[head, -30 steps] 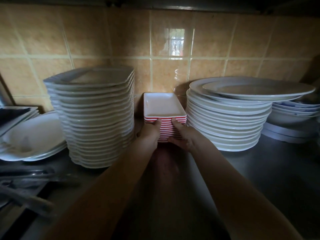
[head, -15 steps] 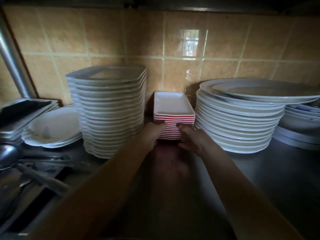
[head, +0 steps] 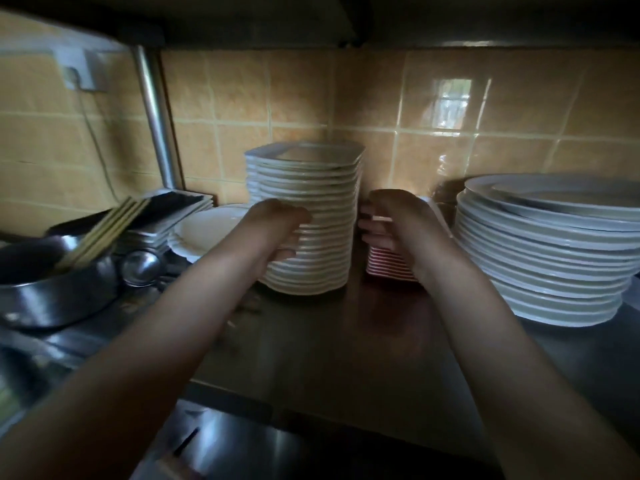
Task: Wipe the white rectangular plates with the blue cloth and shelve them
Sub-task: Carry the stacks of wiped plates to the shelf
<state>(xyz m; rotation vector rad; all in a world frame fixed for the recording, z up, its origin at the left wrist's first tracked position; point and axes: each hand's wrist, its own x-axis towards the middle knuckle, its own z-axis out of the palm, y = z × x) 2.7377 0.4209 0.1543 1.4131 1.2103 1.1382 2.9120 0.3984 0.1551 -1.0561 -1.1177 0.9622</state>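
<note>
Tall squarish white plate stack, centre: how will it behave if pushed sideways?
Likely heavy: the tall stack holds many glazed plates. It stands taller than its base is wide, so a high push may tip or shear it. A low push would probably slide it on the smooth metal shelf.

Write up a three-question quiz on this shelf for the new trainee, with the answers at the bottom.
1. True or false: the red-edged dishes stand between the tall white stack and the round plates.
2. Multiple choice: what sticks out of the dark pan on the left? A) chopsticks B) a blue cloth C) a whisk
3. Short answer: which hand is in front of the red-edged dishes?

Key
1. True.
2. A, the chopsticks.
3. The right hand.
</note>
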